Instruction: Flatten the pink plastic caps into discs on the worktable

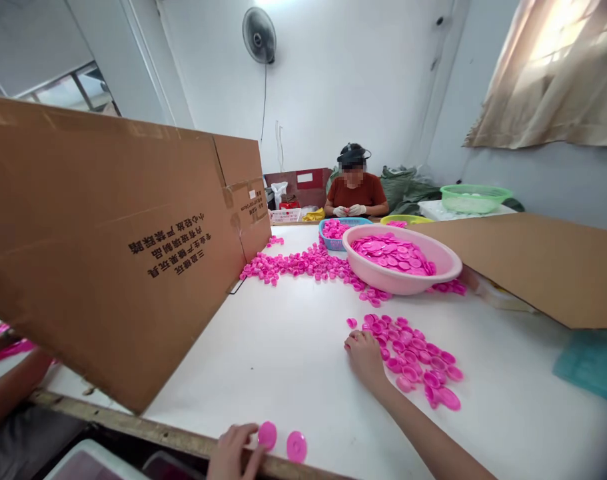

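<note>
My right hand point(365, 355) rests on the white table point(283, 347), fingers curled at the left edge of a pile of pink plastic caps point(418, 360). Whether it grips a cap is hidden. My left hand point(232, 453) is at the table's near edge, pinching a pink round cap point(267, 435). A second pink cap point(296, 446) lies just to its right on the table.
A pink basin point(400, 277) full of pink discs stands beyond the pile, with more caps point(303, 263) strewn behind. A large cardboard sheet point(108, 247) stands at the left, another cardboard piece point(543, 263) at the right. A person point(356, 190) sits at the far end by a blue basket point(333, 233).
</note>
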Demonstrator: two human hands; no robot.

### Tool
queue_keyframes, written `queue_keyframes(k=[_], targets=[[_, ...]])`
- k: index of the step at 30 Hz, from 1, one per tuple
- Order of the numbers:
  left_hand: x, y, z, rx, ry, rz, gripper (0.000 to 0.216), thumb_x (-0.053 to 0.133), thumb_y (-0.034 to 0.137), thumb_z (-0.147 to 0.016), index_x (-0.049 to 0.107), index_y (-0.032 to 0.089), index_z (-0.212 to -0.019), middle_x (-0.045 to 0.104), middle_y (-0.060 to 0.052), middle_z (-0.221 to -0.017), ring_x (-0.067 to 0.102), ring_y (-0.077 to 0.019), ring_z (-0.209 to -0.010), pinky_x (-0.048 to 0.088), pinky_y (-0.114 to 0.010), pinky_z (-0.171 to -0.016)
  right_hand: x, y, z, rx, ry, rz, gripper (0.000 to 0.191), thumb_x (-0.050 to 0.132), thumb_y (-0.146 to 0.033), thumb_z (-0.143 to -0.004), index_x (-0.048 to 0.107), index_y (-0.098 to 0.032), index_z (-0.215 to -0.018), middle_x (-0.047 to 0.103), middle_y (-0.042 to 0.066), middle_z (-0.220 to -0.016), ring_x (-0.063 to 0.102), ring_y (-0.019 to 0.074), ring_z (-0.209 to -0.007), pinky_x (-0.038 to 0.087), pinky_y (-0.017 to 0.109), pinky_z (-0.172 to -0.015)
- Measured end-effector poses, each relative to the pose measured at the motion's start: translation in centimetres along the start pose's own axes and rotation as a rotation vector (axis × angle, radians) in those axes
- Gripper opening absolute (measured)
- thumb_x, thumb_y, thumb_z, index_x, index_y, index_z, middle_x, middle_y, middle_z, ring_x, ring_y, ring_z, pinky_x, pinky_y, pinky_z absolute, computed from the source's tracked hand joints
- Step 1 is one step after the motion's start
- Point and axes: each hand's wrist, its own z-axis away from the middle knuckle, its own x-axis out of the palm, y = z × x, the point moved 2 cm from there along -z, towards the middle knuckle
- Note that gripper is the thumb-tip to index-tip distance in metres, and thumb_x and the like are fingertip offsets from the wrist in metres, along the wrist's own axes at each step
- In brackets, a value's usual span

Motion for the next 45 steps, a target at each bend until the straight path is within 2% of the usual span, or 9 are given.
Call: queue_keyframes(k=[3,6,11,16,23,29,34,40,45], targets=[[1.8,3.8,-0.4,0.295,-0.273,0.107,0.026,0.055,0.034,-0.067,0.059,0.030,-0.092,0.058,-0.002,-0.092,0.050,-0.0198,-0.088,0.036,-0.029,-0.075,-1.0,0.0,-0.2,0.037,0.026,-0.063,0.023,0.042,-0.014,-0.078,0.064,-0.016,-0.073,0.059,0.011,-0.098,0.043,0.0245,-0.098,0.033,0.036,-0.080],[2.7,5.4,-1.4,0.263,-0.365,0.071,0.022,0.055,0.029,-0.063,0.057,0.026,-0.084,0.056,-0.003,-0.089,0.049,-0.0210,-0.083,0.033,-0.030,-0.070,-1.9,-0.9,0.2,0.068,-0.052,-0.290,0.022,0.042,-0.017,-0.078,0.063,-0.016,-0.071,0.062,0.008,-0.089,0.050,0.0202,-0.089,0.037,0.031,-0.077],[4.5,5.1,-1.9,0.324,-0.438,0.182,0.003,0.052,0.022,-0.062,0.052,0.022,-0.065,0.055,0.000,-0.076,0.049,-0.0146,-0.072,0.032,-0.024,-0.064,0.1,-4.0,1.0,0.224,-0.507,-0.745,0.018,0.046,-0.021,-0.071,0.063,-0.015,-0.070,0.065,0.004,-0.067,0.056,0.0122,-0.061,0.039,0.020,-0.054],[4.8,5.4,-1.7,0.312,-0.480,0.403,0.003,0.050,0.019,-0.063,0.049,0.020,-0.065,0.055,0.002,-0.069,0.048,-0.0106,-0.064,0.032,-0.020,-0.058,3.0,-5.6,-0.1,0.345,-0.519,-0.697,0.017,0.048,-0.019,-0.066,0.061,-0.014,-0.058,0.063,0.003,-0.058,0.054,0.0096,-0.054,0.034,0.018,-0.048],[4.6,8.8,-6.2,0.182,-0.296,0.892,0.026,0.049,0.044,-0.070,0.046,0.019,-0.068,0.050,0.004,-0.059,0.046,-0.0082,-0.053,0.036,-0.019,-0.053,2.7,-4.7,-1.5,0.384,-0.505,-0.766,0.023,0.042,-0.026,-0.074,0.060,-0.013,-0.079,0.061,0.002,-0.066,0.045,0.0052,-0.038,0.033,0.018,-0.038],[7.4,12.3,-10.3,0.058,-0.302,1.032,0.025,0.054,0.041,-0.067,0.046,0.018,-0.067,0.046,0.006,-0.053,0.047,-0.0076,-0.044,0.036,-0.019,-0.046,1.4,-4.5,-0.8,0.390,-0.583,-0.927,0.025,0.042,-0.032,-0.077,0.058,-0.012,-0.077,0.057,0.003,-0.070,0.048,0.0050,-0.039,0.031,0.016,-0.033],[7.2,13.3,-9.8,0.153,-0.232,1.074,0.024,0.051,0.042,-0.071,0.047,0.018,-0.071,0.051,0.004,-0.060,0.050,-0.0073,-0.049,0.038,-0.019,-0.049,0.9,-5.1,-0.6,0.465,-0.578,-1.116,0.025,0.048,-0.036,-0.075,0.055,-0.012,-0.078,0.056,0.001,-0.064,0.055,0.0083,-0.045,0.039,0.018,-0.038],[5.6,12.8,-9.0,0.309,-0.079,1.076,0.026,0.051,0.042,-0.072,0.052,0.017,-0.065,0.053,0.002,-0.064,0.052,-0.0078,-0.058,0.040,-0.019,-0.056,-0.3,-4.9,-1.4,0.428,-0.519,-1.417,0.021,0.067,-0.022,-0.059,0.058,-0.011,-0.073,0.062,0.002,-0.069,0.061,0.0115,-0.068,0.049,0.023,-0.069],[6.6,12.4,-9.5,0.173,-0.147,1.016,0.028,0.055,0.042,-0.068,0.054,0.018,-0.081,0.058,0.000,-0.077,0.055,-0.0076,-0.053,0.042,-0.020,-0.052,0.8,-4.8,-1.0,0.486,-0.531,-1.265,0.024,0.065,-0.015,-0.058,0.056,-0.012,-0.080,0.060,-0.001,-0.058,0.057,0.0099,-0.050,0.045,0.019,-0.045]])
